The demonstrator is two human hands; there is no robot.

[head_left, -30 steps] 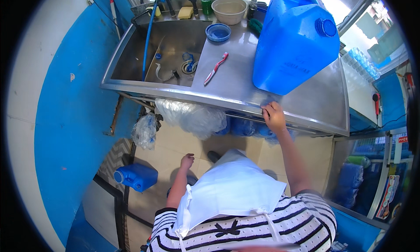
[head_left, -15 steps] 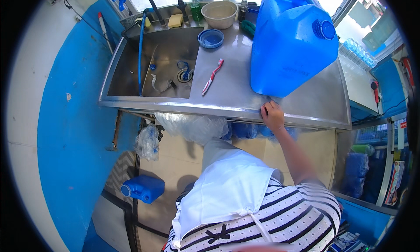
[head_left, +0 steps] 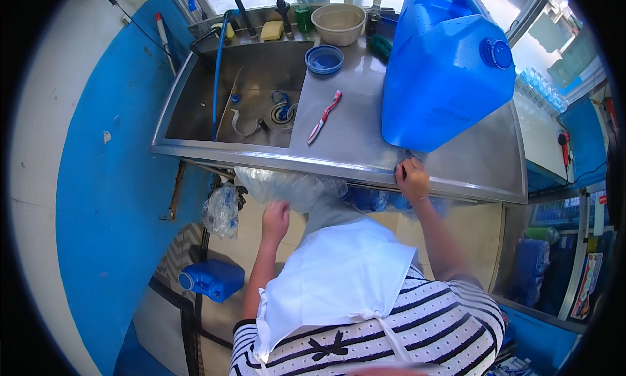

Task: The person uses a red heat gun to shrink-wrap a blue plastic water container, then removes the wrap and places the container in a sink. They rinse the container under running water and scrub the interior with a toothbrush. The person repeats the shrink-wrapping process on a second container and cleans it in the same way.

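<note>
A large blue plastic jerrycan (head_left: 443, 69) stands on the right part of the steel surface (head_left: 352, 141), boxy with rounded corners, a moulded handle on top and a ribbed blue screw cap (head_left: 495, 52) at its right shoulder. The right hand (head_left: 412, 179) rests on the near rim of the surface just below the can's base, fingers curled over the edge; it grips the rim and nothing else. The left hand (head_left: 276, 218) hangs below the surface, fingers loosely bent, at a crumpled clear plastic bag (head_left: 287, 187) that bulges under the rim; whether it holds the bag I cannot tell. On the brushed, dull-shining metal lie a red-and-white toothbrush (head_left: 324, 117) and, farther off, a shallow blue bowl (head_left: 324, 58) and a beige basin (head_left: 338, 22). To the left sinks a steel sink (head_left: 195, 108) with a blue hose (head_left: 218, 69). A small blue jerrycan (head_left: 212, 279) lies on the floor, near left.
</note>
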